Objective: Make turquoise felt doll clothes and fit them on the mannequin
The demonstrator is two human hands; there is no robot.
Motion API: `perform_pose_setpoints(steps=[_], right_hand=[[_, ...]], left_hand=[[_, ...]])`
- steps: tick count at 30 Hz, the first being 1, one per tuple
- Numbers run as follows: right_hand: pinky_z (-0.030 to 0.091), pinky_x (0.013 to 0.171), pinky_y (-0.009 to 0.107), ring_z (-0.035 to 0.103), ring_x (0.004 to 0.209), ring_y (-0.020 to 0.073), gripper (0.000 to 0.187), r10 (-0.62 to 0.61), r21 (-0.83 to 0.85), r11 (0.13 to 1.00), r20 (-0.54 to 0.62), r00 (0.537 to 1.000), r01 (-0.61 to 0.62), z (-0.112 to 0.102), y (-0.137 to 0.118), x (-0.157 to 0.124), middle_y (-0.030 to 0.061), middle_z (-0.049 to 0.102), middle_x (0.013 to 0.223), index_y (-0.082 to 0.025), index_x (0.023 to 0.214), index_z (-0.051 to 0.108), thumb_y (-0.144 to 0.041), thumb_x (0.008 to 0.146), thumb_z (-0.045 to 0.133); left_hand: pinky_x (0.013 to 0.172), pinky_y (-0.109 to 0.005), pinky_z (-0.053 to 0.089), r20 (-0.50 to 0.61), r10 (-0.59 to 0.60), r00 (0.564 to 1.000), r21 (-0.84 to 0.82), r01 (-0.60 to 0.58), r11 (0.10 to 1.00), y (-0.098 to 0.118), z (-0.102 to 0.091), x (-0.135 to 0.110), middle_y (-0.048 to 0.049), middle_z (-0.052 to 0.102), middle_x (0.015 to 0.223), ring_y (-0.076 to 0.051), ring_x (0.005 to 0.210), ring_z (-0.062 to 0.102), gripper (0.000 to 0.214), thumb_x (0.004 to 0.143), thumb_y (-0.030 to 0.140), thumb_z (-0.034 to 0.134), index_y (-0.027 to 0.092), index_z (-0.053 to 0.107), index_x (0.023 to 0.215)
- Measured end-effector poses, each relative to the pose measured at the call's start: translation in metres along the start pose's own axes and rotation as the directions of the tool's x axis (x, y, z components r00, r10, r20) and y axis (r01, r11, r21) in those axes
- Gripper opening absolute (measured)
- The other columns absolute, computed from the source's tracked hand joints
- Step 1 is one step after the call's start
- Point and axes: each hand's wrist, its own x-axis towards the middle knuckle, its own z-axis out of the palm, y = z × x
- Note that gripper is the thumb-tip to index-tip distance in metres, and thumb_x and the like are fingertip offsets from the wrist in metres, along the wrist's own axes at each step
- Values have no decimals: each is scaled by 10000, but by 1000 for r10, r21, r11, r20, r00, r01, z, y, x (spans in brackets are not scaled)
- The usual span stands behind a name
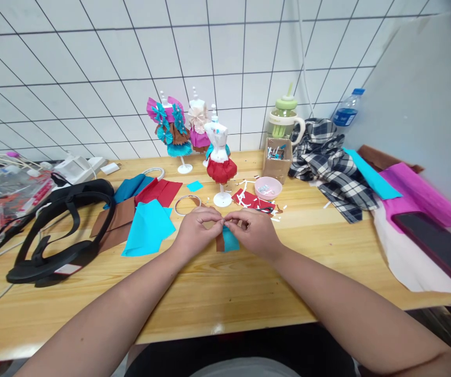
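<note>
Fingertips meeting, my left hand (201, 229) and my right hand (254, 230) are both closed in a pinch over the middle of the table. Between and just below them shows a small piece of brown and blue crepe paper (232, 240), its top edge at my fingertips and partly hidden by them. Beyond my hands stands a small white dress form (217, 137) with a puffy red paper skirt and blue paper at its back. A roll of tape (176, 205) lies by my left hand. Close to my right hand are black-handled scissors (265, 210), mostly hidden.
Folded crepe paper sheets (149, 229) and a black headset (53, 269) lie at left. Two dressed forms (174, 131) stand behind. White scraps surround a pink bowl (268, 187). A cardboard box (276, 166), green-lidded cup (285, 118), checked cloth (322, 157) and phone (441, 243) occupy the right.
</note>
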Motion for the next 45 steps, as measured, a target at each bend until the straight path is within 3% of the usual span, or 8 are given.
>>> perform_pose_setpoints(steps=[6, 10, 18, 26, 29, 33, 37, 45], right_hand=[[436, 611, 253, 565, 591, 123, 83, 27, -32, 999, -10, 1000, -27, 0, -1, 0, 1, 692, 702, -199, 819, 727, -210, 799, 648], [403, 537, 226, 521, 532, 98, 80, 182, 112, 977, 25, 983, -183, 1, -1, 2, -11, 665, 674, -186, 796, 703, -210, 759, 637], [343, 436, 195, 431, 471, 71, 130, 367, 457, 795, 159, 916, -398, 3, 6, 9, -32, 595, 631, -182, 748, 613, -307, 729, 643], [431, 411, 191, 543, 481, 80, 254, 486, 643, 573, 233, 842, -509, -6, 13, 16, 7, 697, 816, -207, 784, 485, -396, 728, 644], [505, 504, 243, 590, 550, 112, 208, 476, 545, 698, 132, 870, -465, -12, 21, 16, 3, 691, 771, -204, 792, 523, -357, 734, 652], [531, 788, 390, 671, 826, 209, 158, 271, -7, 962, -80, 959, -272, -23, 36, 14, 36, 734, 906, -231, 924, 684, -211, 830, 559], [449, 974, 430, 594, 1126, 254, 337, 81, -312, 945, -54, 995, -94, -28, 38, 12, 61, 659, 1235, -250, 1110, 698, -133, 870, 493], [489, 739, 359, 620, 849, 236, 129, 151, -389, 899, -161, 975, -203, -31, 31, 14, 15, 734, 869, -261, 925, 720, -292, 835, 631]], left_hand=[[777, -315, 502, -28, 72, 997, 84, -70, 994, 1, 3, -3, -22, 734, 771, -174, 759, 669, 117, 761, 216, 645, 208, 727, 678], [752, -310, 496, -34, 114, 993, 79, -111, 991, 2, 3, -2, -20, 734, 759, -170, 746, 668, 112, 765, 206, 648, 205, 728, 686], [744, -314, 495, -32, 185, 982, 49, -183, 982, -1, 2, -1, -22, 737, 765, -167, 748, 669, 103, 783, 193, 649, 207, 741, 738], [749, -322, 487, -17, 238, 971, 94, -235, 967, -4, 2, 0, -19, 740, 777, -162, 754, 665, 109, 809, 189, 650, 212, 755, 793], [755, -329, 483, -23, 289, 957, 148, -282, 948, -6, 1, 0, -22, 741, 787, -162, 767, 662, 110, 827, 204, 645, 209, 755, 825], [748, -345, 468, 9, 446, 895, 287, -430, 856, -8, -2, 1, -22, 747, 826, -163, 767, 646, 124, 845, 213, 628, 222, 748, 875], [774, -354, 465, 21, 512, 859, 372, -482, 793, -6, -7, 0, -20, 745, 849, -163, 781, 623, 133, 842, 205, 635, 229, 742, 917], [781, -360, 459, 35, 515, 856, 415, -481, 772, -5, -10, -3, -17, 744, 856, -168, 800, 611, 134, 850, 226, 633, 250, 740, 925]])
